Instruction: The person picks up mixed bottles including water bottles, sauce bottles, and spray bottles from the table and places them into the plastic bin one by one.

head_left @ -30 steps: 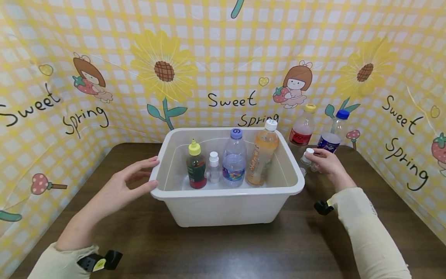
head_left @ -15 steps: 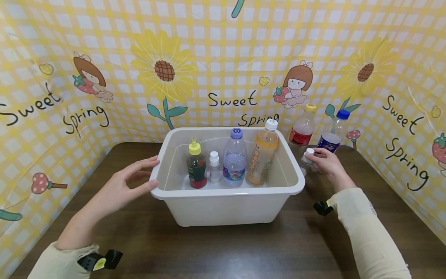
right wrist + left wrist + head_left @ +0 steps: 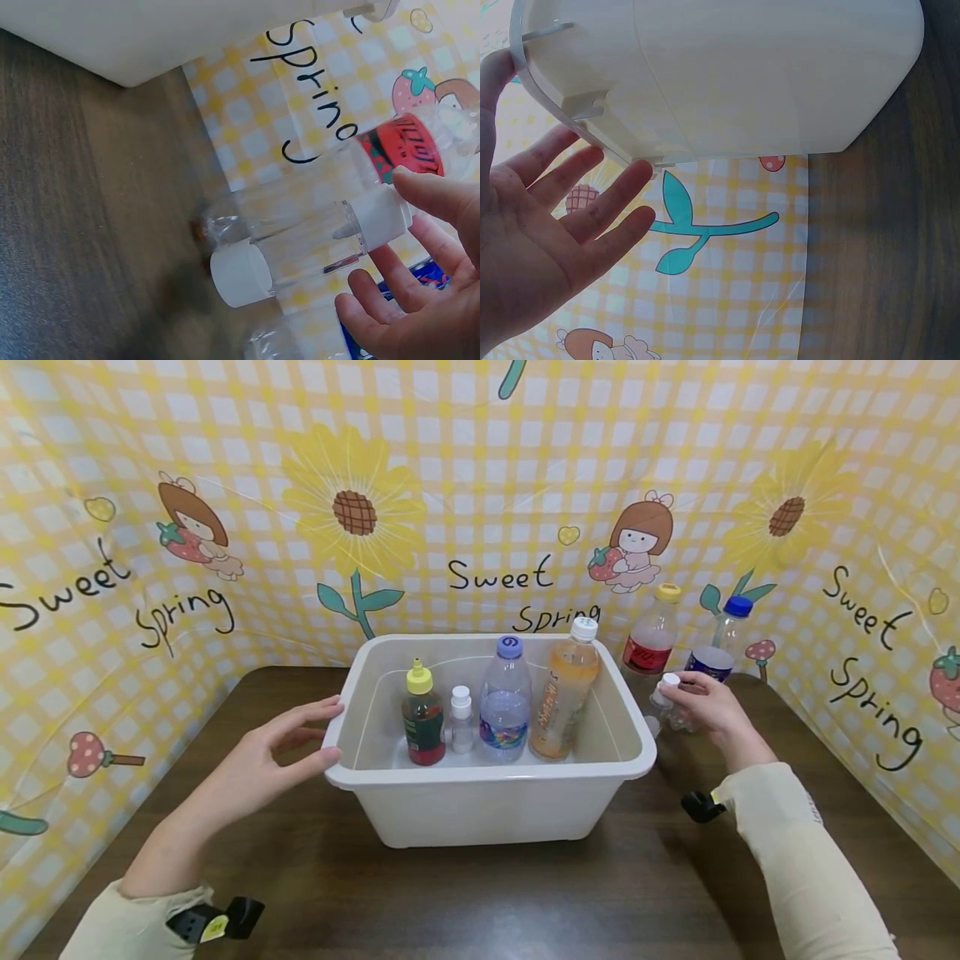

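My left hand [image 3: 262, 756] rests with spread fingers and thumb on the left rim of a white plastic tub [image 3: 487, 810]. In the left wrist view its fingertips [image 3: 640, 171] touch the rim from outside. To the right of the tub, my right hand [image 3: 716, 714] pinches a small clear bottle [image 3: 660, 695] by its white cap [image 3: 379, 216]. The right wrist view shows this bottle's white base [image 3: 241, 272], apart from the tub. Inside the tub stand a yellow-topped squeeze bottle [image 3: 424, 727], a small white-capped bottle [image 3: 461, 722], a purple-capped bottle [image 3: 504, 702] and an orange-tinted bottle [image 3: 562, 702].
Behind my right hand stand a yellow-capped bottle with a red label [image 3: 648, 643] and a blue-capped bottle [image 3: 712, 652]. The dark wooden table [image 3: 480, 902] lies under everything. A yellow checked cloth [image 3: 465, 485] hangs around the back and sides.
My right hand has moved slightly to the right and up, carrying the small clear bottle with it. My left hand and the tub stay where they were.
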Demonstrator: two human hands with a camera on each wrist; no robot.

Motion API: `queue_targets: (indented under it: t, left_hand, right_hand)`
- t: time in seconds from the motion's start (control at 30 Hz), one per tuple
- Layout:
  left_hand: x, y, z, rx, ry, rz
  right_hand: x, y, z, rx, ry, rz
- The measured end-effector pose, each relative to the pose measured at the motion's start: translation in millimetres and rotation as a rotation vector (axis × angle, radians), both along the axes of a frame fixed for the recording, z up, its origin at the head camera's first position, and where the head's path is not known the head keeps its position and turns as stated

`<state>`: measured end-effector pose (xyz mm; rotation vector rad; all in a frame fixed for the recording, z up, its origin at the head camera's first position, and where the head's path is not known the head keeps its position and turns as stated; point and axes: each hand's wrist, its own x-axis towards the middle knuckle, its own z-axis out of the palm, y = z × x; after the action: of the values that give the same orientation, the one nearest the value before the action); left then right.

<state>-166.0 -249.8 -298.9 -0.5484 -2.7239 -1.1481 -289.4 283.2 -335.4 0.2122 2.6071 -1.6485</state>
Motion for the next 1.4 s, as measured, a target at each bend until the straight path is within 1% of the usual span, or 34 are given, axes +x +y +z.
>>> queue_targets:
  t: [0.17,0.4,0.57,0.8,0.87,1.1,1.17,1.4]
  left_hand:
    - [-0.2,0,-0.4,-0.004,0.002,0.003]
    - [-0.4,0,-0.4,-0.008,-0.003,0.007]
    - [-0.5,0,-0.2,0.000,-0.005,0.004]
    - [-0.3,0,-0.6,-0.005,0.005,0.003]
    - [-0.2,0,-1.0,-0.005,0.006,0.003]
    - [-0.2,0,-1.5,0.001,-0.001,0.006]
    - [-0.2,0,-1.4,0.001,0.002,0.006]
    - [0.0,0,-0.5,0.004,0.003,0.003]
  right_hand:
    - [2.5,-2,8.9,0.002,0.027,0.026]
    - [4.4,-2,21.6,0.074,0.047,0.056]
    - [6.3,-3,30.9,0.063,0.069,0.085]
    - [13.2,-8,48.0,-0.031,0.070,0.106]
    - [15.5,-10,53.6,-0.057,0.088,0.116]
    - [21.6,-14,74.7,-0.244,0.169,0.164]
    - [23.4,-15,80.5,-0.253,0.191,0.174]
    - [30.0,-17,98.9,-0.351,0.239,0.225]
